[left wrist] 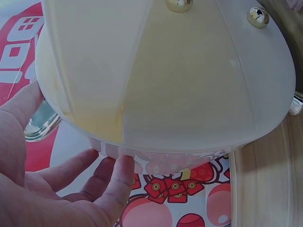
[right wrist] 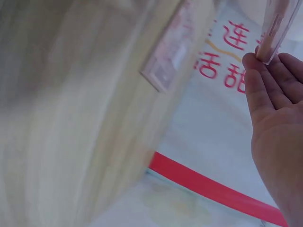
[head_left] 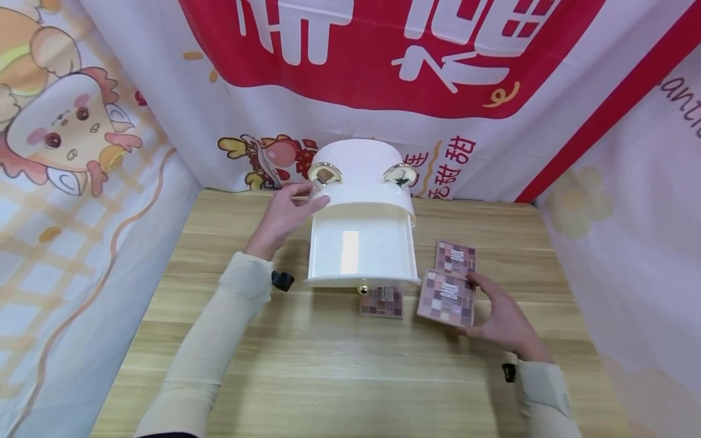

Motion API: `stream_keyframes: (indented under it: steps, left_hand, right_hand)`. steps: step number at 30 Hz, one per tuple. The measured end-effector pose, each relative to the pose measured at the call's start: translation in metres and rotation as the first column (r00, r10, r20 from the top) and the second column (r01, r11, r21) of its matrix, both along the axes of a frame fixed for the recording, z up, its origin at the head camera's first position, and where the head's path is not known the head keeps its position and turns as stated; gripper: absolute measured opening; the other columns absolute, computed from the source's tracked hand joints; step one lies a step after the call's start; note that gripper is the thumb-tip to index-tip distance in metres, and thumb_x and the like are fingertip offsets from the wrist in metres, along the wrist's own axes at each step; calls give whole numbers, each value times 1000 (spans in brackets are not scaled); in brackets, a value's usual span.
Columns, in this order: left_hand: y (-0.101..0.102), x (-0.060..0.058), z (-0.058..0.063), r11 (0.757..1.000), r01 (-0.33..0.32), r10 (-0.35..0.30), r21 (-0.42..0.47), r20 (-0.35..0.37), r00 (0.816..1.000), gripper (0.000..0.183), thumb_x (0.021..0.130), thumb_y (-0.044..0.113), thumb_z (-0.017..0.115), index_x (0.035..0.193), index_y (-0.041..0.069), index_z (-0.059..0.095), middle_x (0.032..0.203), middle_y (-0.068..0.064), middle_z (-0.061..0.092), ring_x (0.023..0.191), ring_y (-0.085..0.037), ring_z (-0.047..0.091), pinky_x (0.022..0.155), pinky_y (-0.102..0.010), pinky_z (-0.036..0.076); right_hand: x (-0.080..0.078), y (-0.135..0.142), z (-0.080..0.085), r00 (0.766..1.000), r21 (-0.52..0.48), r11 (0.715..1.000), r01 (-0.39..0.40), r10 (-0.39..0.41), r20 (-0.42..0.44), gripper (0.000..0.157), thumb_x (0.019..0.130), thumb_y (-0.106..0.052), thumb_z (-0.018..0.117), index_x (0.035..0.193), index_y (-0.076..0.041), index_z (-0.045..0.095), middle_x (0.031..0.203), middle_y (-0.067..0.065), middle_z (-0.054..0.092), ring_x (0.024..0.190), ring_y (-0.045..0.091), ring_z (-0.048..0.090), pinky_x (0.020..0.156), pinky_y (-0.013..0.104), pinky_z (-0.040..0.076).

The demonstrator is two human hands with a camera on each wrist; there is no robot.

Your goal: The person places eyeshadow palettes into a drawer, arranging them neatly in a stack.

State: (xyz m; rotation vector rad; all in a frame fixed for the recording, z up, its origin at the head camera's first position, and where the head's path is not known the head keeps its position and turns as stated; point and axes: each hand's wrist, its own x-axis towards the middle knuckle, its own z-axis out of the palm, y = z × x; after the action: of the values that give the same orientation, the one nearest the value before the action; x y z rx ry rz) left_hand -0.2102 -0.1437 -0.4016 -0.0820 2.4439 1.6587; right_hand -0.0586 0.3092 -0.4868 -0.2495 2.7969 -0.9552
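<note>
A white storage box (head_left: 358,161) with gold-rimmed round fittings stands at the back of the table, its front drawer (head_left: 328,249) pulled out. My left hand (head_left: 285,216) rests against the box's left side, with relaxed fingers touching the wall in the left wrist view. My right hand (head_left: 506,322) grips an eyeshadow palette (head_left: 443,298) by its right edge, thumb at the near corner. In the right wrist view the held palette (right wrist: 277,33) stands edge-on at the fingertips. A second palette (head_left: 454,257) lies just behind it. Another palette (head_left: 381,303) lies partly hidden under the drawer front.
A gold knob (head_left: 362,289) sticks out from the drawer front. Printed cloth (head_left: 356,67) hangs behind the wooden table (head_left: 317,377) and along both sides. Small black wrist devices (head_left: 282,280) sit near both cuffs.
</note>
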Motion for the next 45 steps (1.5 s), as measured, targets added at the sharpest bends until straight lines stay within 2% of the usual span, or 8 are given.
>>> stream_keyframes:
  steps: [6, 18, 21, 26, 28, 31, 38, 45]
  left_hand:
    - [0, 0, 0, 1000, -2, 2, 5, 11, 1000, 94, 74, 68, 77, 148, 19, 49, 149, 2, 47, 127, -20, 49, 102, -40, 47]
    - [0, 0, 1, 1000, 1, -2, 12, 16, 1000, 94, 74, 68, 78, 149, 19, 49, 148, 3, 48, 127, -20, 49, 103, -41, 46]
    - [1, 0, 1, 1000, 1, -1, 14, 18, 1000, 94, 74, 68, 78, 149, 19, 49, 148, 3, 47, 127, -20, 49, 103, -41, 46]
    - [1, -1, 1, 1000, 1, -1, 3, 15, 1000, 94, 74, 68, 77, 149, 19, 49, 148, 3, 48, 127, -20, 49, 103, -41, 46]
    - [1, -1, 1, 1000, 1, -1, -1, 13, 1000, 94, 74, 69, 77, 149, 19, 49, 148, 3, 48, 127, -20, 49, 103, -41, 46]
    - [0, -1, 1, 1000, 1, 0, -4, 13, 1000, 94, 74, 69, 77, 149, 20, 49, 148, 3, 48, 127, -20, 49, 103, -41, 47]
    - [0, -1, 0, 1000, 2, -2, 11, 18, 1000, 93, 74, 68, 77, 149, 20, 49, 148, 3, 47, 127, -21, 49, 103, -41, 47]
    - [0, 0, 0, 1000, -4, 4, 14, 18, 1000, 92, 74, 68, 78, 148, 21, 50, 148, 3, 47, 127, -20, 49, 102, -41, 47]
  right_hand:
    - [3, 8, 21, 993, -4, 999, -42, 41, -110, 122, 56, -31, 101, 155, -8, 34, 148, 21, 46, 130, 45, 44, 100, 69, 37]
    - [1, 13, 64, 971, -23, 995, -98, 90, -220, 120, 55, -27, 101, 154, -7, 36, 144, 20, 50, 127, 41, 46, 98, 65, 38]
    - [0, 12, 74, 962, -31, 993, -111, 100, -254, 120, 53, -23, 102, 154, -10, 38, 144, 17, 50, 127, 36, 46, 101, 56, 38]
    - [-6, 5, 86, 939, -31, 990, -138, 121, -323, 118, 51, -22, 103, 151, -8, 43, 142, 13, 54, 125, 30, 49, 104, 21, 32]
    - [-9, 1, 90, 930, -28, 988, -154, 135, -342, 116, 51, -25, 103, 150, -7, 45, 141, 12, 55, 124, 29, 51, 102, 14, 31]
    - [-13, -5, 96, 925, -19, 986, -168, 151, -348, 115, 52, -29, 103, 150, -7, 45, 140, 10, 56, 124, 29, 51, 102, 18, 35]
    - [-26, -19, 106, 918, -24, 978, -206, 185, -352, 116, 52, -28, 103, 150, -10, 45, 141, 8, 55, 127, 28, 50, 100, 49, 42]
    - [-39, -32, 110, 912, -42, 968, -249, 219, -346, 114, 55, -32, 101, 150, -8, 44, 143, 9, 54, 130, 29, 48, 104, 59, 39]
